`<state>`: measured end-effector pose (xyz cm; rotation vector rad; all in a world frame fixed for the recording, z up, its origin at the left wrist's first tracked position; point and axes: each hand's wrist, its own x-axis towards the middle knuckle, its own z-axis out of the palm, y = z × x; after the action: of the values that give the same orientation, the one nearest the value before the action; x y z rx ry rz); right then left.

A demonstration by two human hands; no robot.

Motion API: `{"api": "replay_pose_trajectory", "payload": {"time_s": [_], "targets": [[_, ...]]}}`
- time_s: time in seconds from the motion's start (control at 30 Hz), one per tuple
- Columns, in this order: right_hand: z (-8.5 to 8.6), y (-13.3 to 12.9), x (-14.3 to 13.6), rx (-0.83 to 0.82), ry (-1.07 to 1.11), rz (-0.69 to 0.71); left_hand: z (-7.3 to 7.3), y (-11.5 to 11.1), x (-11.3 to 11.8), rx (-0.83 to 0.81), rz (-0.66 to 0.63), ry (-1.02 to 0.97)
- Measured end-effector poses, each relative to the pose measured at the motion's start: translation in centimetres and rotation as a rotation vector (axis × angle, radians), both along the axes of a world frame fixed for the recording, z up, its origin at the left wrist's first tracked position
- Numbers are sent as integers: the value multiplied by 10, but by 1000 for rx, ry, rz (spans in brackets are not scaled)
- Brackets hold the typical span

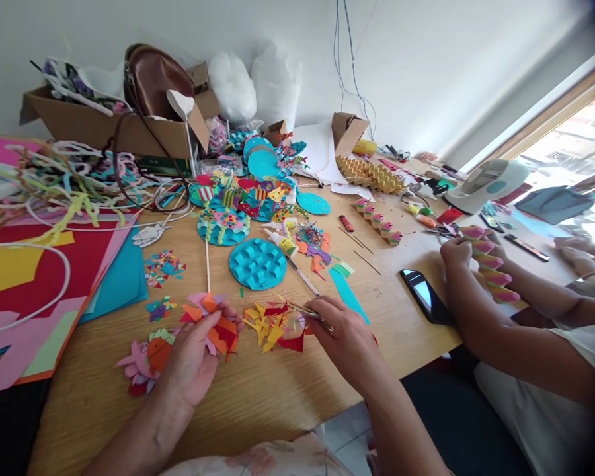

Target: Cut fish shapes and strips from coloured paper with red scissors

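Observation:
My left hand point(191, 360) holds a paper flower point(212, 324) of pink, orange and red pointed pieces fixed to a thin wooden stick point(207, 264) that points away across the table. My right hand point(340, 334) pinches a thin pair of tweezers or a stick point(302, 309) whose tip reaches a heap of yellow and red paper scraps point(272, 327). A finished pink and orange paper shape point(146, 360) lies just left of my left wrist.
A teal scalloped disc point(258, 263), glue bottles point(283, 241) and coloured paper fish point(242, 195) lie ahead. Sheets of coloured card point(34, 284) lie left. A phone point(423, 295) rests to the right, where another person's hands point(459, 254) hold a pink-green paper chain point(490, 271). Cardboard boxes point(104, 125) stand behind.

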<state>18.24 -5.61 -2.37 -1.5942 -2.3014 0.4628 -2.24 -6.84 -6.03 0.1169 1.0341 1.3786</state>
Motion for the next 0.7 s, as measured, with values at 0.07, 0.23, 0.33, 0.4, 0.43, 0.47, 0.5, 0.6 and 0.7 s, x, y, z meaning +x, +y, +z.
{"api": "replay_pose_trajectory", "payload": {"time_s": [0.07, 0.23, 0.33, 0.4, 0.43, 0.47, 0.5, 0.6, 0.7], "targets": [[-1, 1, 0, -41, -25, 23, -1, 0, 0, -2, 3, -7], [-13, 4, -6, -134, -63, 78, -5, -1, 1, 2, -5, 8], [-12, 3, -10, -105, -21, 92, -7, -2, 3, 10, -26, 39], [-10, 2, -12, -92, -1, 97, -9, -3, 4, 17, -57, 47], [-8, 2, -13, -84, 6, 94, -9, -3, 5, 12, -70, 42], [-7, 2, -15, -75, 13, 87, -10, -3, 5, 5, -85, 31], [-6, 2, -17, -66, 19, 78, -10, -3, 6, 3, -102, 12], [-5, 3, -24, -39, 33, 57, -9, -4, 7, 10, -129, -51], [-8, 2, -36, -23, 40, 29, -5, -6, 9, 32, -180, -107]]}}
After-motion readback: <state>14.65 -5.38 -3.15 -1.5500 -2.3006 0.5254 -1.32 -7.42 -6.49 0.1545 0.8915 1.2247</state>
